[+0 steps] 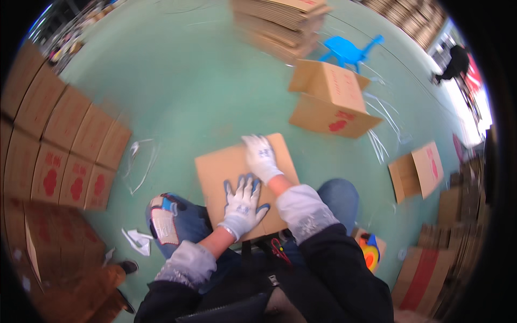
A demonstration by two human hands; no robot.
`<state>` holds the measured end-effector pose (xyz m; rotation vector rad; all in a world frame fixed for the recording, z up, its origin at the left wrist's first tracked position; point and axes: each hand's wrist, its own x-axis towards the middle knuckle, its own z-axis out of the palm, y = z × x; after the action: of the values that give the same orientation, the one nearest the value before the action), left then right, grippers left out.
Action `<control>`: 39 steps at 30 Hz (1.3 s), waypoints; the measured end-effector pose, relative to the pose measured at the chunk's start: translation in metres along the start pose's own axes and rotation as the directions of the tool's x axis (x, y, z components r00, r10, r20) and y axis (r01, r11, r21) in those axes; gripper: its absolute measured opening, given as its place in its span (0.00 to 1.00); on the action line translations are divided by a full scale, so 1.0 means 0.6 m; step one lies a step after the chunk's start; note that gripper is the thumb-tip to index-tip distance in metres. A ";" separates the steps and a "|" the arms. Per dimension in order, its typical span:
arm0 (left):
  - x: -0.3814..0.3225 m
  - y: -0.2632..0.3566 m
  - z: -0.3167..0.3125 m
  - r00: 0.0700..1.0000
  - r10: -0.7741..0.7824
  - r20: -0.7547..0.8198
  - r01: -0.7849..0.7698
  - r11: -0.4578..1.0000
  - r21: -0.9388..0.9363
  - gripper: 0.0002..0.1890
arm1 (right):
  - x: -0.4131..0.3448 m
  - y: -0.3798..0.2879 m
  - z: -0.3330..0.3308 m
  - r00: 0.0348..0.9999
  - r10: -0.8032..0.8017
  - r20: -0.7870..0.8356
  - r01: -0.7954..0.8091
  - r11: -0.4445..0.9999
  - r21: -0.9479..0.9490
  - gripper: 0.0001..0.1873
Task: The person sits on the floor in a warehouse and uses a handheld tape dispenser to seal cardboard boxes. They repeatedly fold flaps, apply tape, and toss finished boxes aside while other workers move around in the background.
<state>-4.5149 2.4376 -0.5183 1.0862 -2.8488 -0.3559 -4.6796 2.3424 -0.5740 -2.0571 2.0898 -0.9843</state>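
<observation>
A brown cardboard box [220, 169] lies between my knees, its plain face turned up towards me. My left hand [242, 206], in a white knit glove with blue fingertips, rests on that face with the fingers spread. Farther up the box, my right hand [260, 155] lies on it near the far edge, in the same kind of glove, its fingers close together. Neither hand grips anything that shows. The underside of the box is hidden. An orange and blue tape dispenser [370, 252] sits on a piece of cardboard beside my right knee.
Stacked printed cartons [52, 169] form a wall at left. Ahead stand an open carton [335, 99], a blue plastic stool [345, 48] and a pile of flattened cardboard [278, 28]. Another open carton [416, 171] is at right. White straps [379, 141] lie on the floor. A person [456, 62] is far right.
</observation>
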 end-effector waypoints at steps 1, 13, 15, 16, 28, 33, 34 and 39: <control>-0.019 0.022 -0.001 0.998 0.021 0.056 -0.024 0.999 0.045 0.42 | 0.002 -0.007 0.001 0.997 0.068 0.029 -0.069 0.997 0.033 0.19; -0.065 0.071 -0.010 0.976 0.111 0.187 -0.128 0.988 0.084 0.64 | -0.239 -0.019 -0.475 0.980 0.119 -0.158 -0.109 0.992 0.068 0.15; -0.067 0.074 -0.006 0.982 0.093 0.164 -0.105 0.992 0.068 0.62 | -0.310 0.031 -0.601 0.880 0.474 0.033 -0.463 0.871 -0.163 0.18; -0.068 0.075 -0.005 0.980 0.079 0.183 -0.095 0.992 0.079 0.61 | -0.351 0.044 -0.650 0.756 0.647 0.098 -0.594 0.742 -0.313 0.19; -0.076 0.076 0.013 0.988 0.090 0.129 -0.103 0.990 0.099 0.57 | -0.715 0.207 -0.647 0.172 0.895 0.411 -0.783 0.377 -0.494 0.46; -0.094 0.083 0.021 0.989 0.091 0.117 -0.103 0.989 0.106 0.51 | -0.719 0.229 -0.602 0.188 0.936 0.296 -0.783 0.325 -0.530 0.40; -0.099 0.083 0.024 0.988 0.116 0.099 -0.129 0.982 0.135 0.50 | -0.722 0.232 -0.601 0.195 0.926 0.323 -0.813 0.336 -0.476 0.38; -0.117 0.073 0.046 0.965 0.248 0.080 -0.259 0.945 0.198 0.43 | -0.689 0.246 -0.649 0.282 0.832 0.478 -0.959 0.250 0.131 0.28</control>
<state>-4.4948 2.5212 -0.5332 0.7281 -3.0791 -0.0716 -4.9399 2.8623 -0.4934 -0.4215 2.0811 -0.6548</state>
